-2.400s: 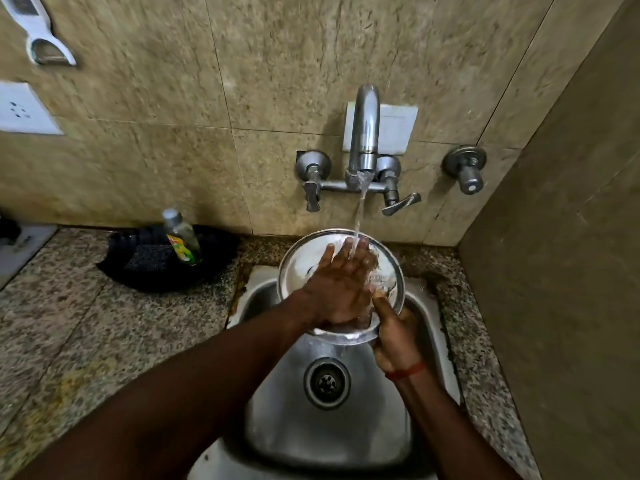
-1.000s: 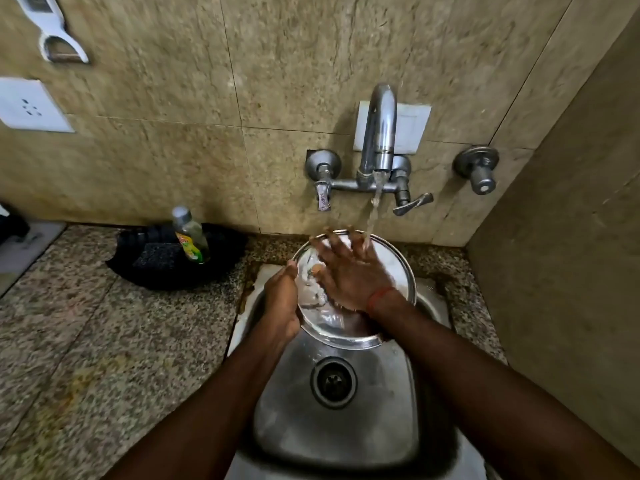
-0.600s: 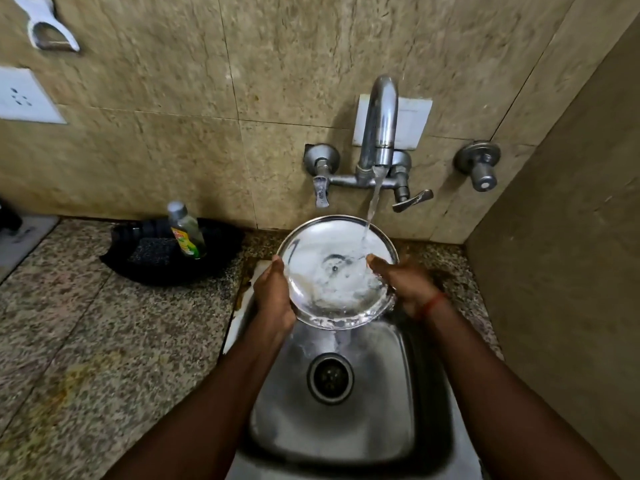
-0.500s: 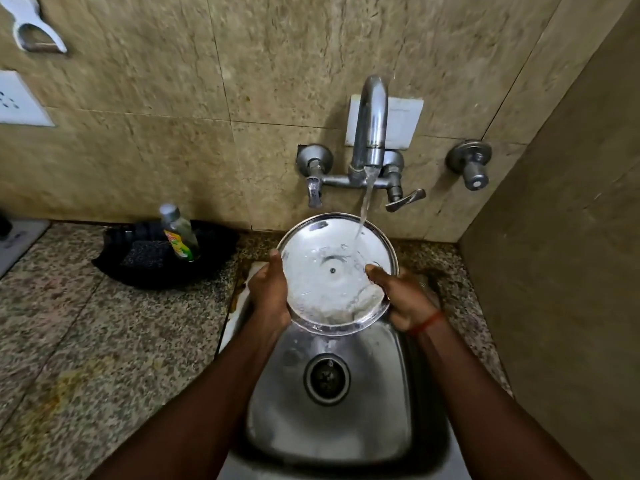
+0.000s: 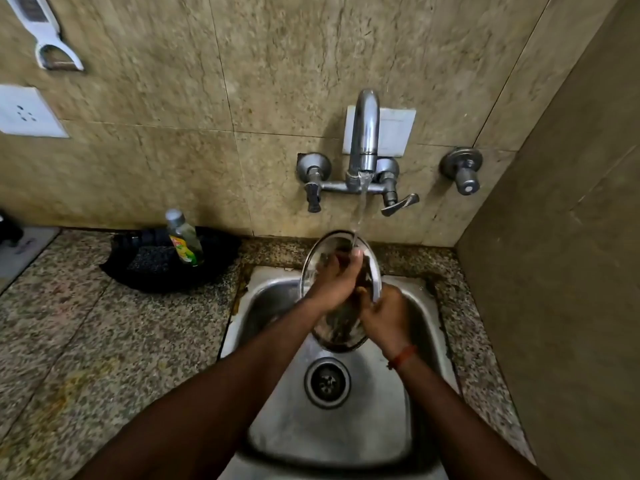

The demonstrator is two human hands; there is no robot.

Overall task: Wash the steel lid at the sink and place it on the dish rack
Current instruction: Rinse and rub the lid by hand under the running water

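Observation:
The round steel lid (image 5: 337,332) is held tilted on edge over the steel sink (image 5: 273,299), under the running tap (image 5: 363,133). My right hand (image 5: 386,315) grips its right rim; a red thread is on that wrist. My left hand (image 5: 334,278) lies flat against the lid's face, fingers up in the water stream, covering its middle. No dish rack is in view.
A black tray (image 5: 156,268) with a small bottle of green liquid (image 5: 183,239) sits on the speckled granite counter (image 5: 86,341) left of the sink. A tiled wall closes in on the right. The sink drain (image 5: 327,382) lies below the lid.
The lid has turned from facing me to nearly edge-on. My left hand left the left rim and now presses on the lid's face; my right hand keeps the right rim.

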